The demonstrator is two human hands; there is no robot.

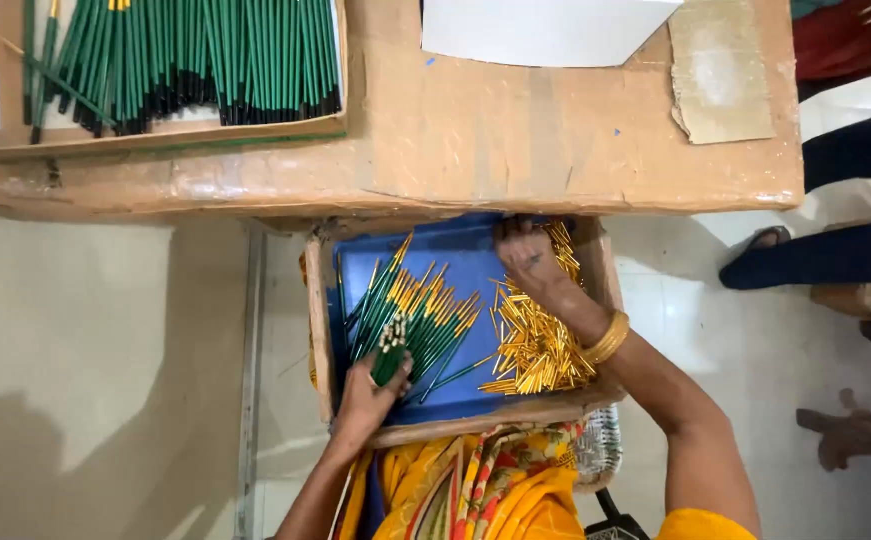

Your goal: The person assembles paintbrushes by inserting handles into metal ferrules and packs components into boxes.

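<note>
At frame centre, her left hand is clutching a fanned bundle of green pencils with gold-coloured ends; her right hand is lying loosely curled on gold caps.

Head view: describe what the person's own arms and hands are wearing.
Both forearms are bare, with no gloves on the left hand or right hand. A broad gold bangle circles the right wrist. A short yellow sleeve shows at the right upper arm.

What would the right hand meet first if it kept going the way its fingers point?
The right hand points toward the far end of the blue-lined tray. Going straight on, it would probably meet the tray's far wall under the edge of the cardboard-covered table, past the gold tubes. Depth is unclear.
</note>
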